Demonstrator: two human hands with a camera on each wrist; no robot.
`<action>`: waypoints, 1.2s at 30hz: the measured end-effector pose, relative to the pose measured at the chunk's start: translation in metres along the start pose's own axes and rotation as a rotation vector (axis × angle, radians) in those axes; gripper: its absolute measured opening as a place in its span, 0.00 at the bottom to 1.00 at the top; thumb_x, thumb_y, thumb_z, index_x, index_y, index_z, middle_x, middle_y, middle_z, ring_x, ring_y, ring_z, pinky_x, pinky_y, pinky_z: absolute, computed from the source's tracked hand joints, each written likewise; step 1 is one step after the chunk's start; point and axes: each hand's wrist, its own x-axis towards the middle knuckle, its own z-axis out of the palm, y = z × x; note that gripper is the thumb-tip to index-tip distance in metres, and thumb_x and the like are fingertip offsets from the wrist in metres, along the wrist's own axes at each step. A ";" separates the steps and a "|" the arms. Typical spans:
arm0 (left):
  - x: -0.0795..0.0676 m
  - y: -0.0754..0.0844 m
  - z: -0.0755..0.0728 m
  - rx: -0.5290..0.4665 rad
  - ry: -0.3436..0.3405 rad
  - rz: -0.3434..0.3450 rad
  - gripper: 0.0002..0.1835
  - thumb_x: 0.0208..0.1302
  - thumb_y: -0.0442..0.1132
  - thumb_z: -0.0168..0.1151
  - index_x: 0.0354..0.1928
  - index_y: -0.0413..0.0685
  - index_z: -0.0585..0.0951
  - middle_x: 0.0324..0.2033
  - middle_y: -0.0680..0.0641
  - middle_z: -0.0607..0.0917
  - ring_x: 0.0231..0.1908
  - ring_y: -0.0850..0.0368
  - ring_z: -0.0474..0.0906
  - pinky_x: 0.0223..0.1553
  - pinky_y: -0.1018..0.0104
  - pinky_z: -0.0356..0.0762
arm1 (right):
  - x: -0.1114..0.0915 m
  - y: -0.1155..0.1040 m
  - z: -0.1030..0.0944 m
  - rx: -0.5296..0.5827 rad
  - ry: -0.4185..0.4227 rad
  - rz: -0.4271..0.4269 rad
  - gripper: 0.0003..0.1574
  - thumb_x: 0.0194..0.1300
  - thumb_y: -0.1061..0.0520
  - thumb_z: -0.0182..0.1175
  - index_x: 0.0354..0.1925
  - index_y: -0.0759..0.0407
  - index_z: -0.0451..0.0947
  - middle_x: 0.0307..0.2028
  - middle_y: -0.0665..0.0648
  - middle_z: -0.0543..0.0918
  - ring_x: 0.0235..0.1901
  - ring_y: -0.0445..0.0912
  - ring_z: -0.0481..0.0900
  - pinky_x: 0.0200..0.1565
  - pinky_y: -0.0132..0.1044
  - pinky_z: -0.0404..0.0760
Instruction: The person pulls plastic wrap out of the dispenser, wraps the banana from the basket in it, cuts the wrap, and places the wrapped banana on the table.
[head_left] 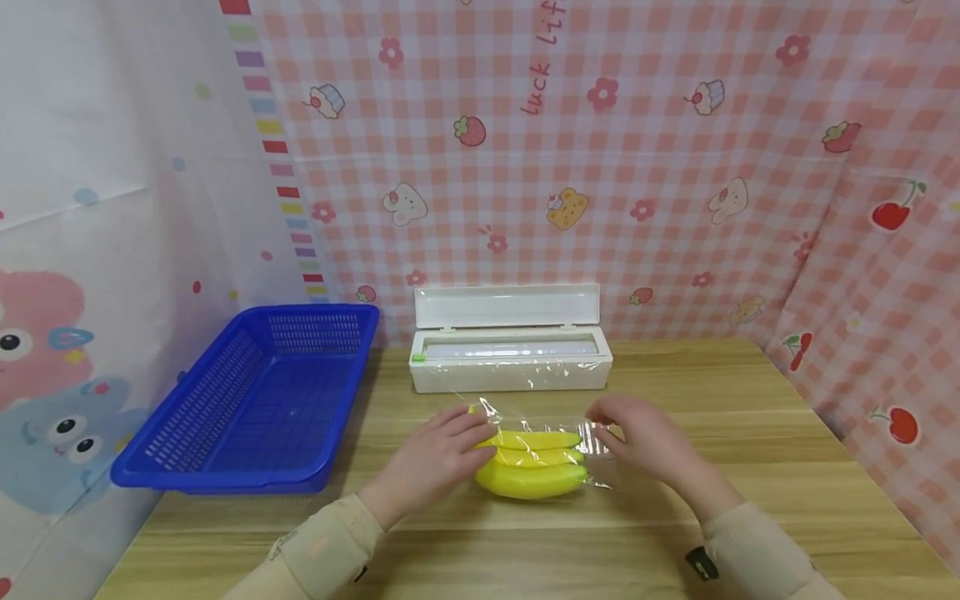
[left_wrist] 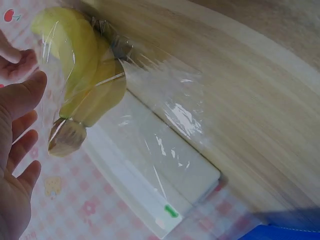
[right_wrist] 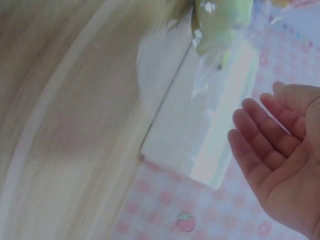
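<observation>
A bunch of yellow bananas (head_left: 532, 479) lies on the table with clear plastic wrap (head_left: 597, 440) over it; loose wrap sticks out past both ends. My left hand (head_left: 438, 458) is at the left end of the bunch, its fingers straight and slightly spread; the left wrist view shows it beside the brown stem end (left_wrist: 68, 136). By the wrap's right edge is my right hand (right_wrist: 280, 150), its fingers loosely bent with nothing gripped. Whether either hand touches the wrap is hard to tell. Behind stands a white wrap dispenser box (head_left: 510, 375), lid up, with a roll inside.
A blue plastic basket (head_left: 345, 417) stands at the left of the wooden table (head_left: 750, 433). The dispenser has a small green slider (head_left: 418, 357) at its left front. Patterned cloth (head_left: 480, 192) hangs behind and on both sides.
</observation>
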 end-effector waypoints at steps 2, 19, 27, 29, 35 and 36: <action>-0.001 0.000 0.000 0.016 0.000 0.011 0.15 0.57 0.35 0.72 0.47 0.53 0.86 0.53 0.49 0.84 0.58 0.50 0.77 0.67 0.52 0.64 | -0.004 -0.008 -0.001 -0.029 0.012 -0.049 0.13 0.60 0.60 0.70 0.43 0.59 0.82 0.41 0.54 0.85 0.43 0.50 0.82 0.48 0.50 0.81; -0.005 -0.004 0.008 0.076 -0.082 0.067 0.16 0.59 0.35 0.70 0.50 0.56 0.85 0.55 0.51 0.84 0.60 0.51 0.75 0.68 0.52 0.62 | -0.018 -0.031 0.017 -0.121 -0.064 -0.282 0.26 0.48 0.55 0.77 0.47 0.56 0.81 0.45 0.51 0.83 0.46 0.47 0.79 0.49 0.43 0.82; -0.004 -0.006 0.013 0.079 -0.100 0.058 0.17 0.56 0.34 0.72 0.48 0.57 0.86 0.54 0.51 0.84 0.60 0.51 0.75 0.68 0.52 0.62 | -0.016 -0.032 0.024 -0.142 -0.092 -0.261 0.27 0.45 0.57 0.78 0.45 0.56 0.82 0.45 0.51 0.82 0.47 0.47 0.78 0.50 0.42 0.81; -0.004 -0.006 0.014 0.074 -0.103 0.054 0.17 0.55 0.34 0.73 0.47 0.57 0.86 0.54 0.51 0.84 0.60 0.51 0.75 0.69 0.52 0.62 | -0.016 -0.031 0.025 -0.136 -0.085 -0.261 0.26 0.44 0.57 0.78 0.45 0.56 0.82 0.45 0.51 0.82 0.47 0.47 0.78 0.50 0.42 0.81; -0.003 -0.007 0.015 0.070 -0.097 0.056 0.17 0.54 0.32 0.73 0.46 0.58 0.86 0.54 0.52 0.84 0.59 0.52 0.75 0.69 0.53 0.61 | -0.015 -0.027 0.030 -0.130 -0.039 -0.291 0.27 0.42 0.59 0.79 0.43 0.55 0.82 0.44 0.52 0.82 0.46 0.48 0.78 0.47 0.43 0.82; -0.003 -0.008 0.016 0.068 -0.094 0.058 0.17 0.54 0.32 0.73 0.45 0.58 0.86 0.54 0.52 0.84 0.59 0.52 0.76 0.69 0.53 0.61 | -0.015 -0.026 0.030 -0.128 -0.031 -0.296 0.27 0.41 0.59 0.79 0.43 0.55 0.82 0.44 0.52 0.82 0.46 0.48 0.78 0.47 0.43 0.82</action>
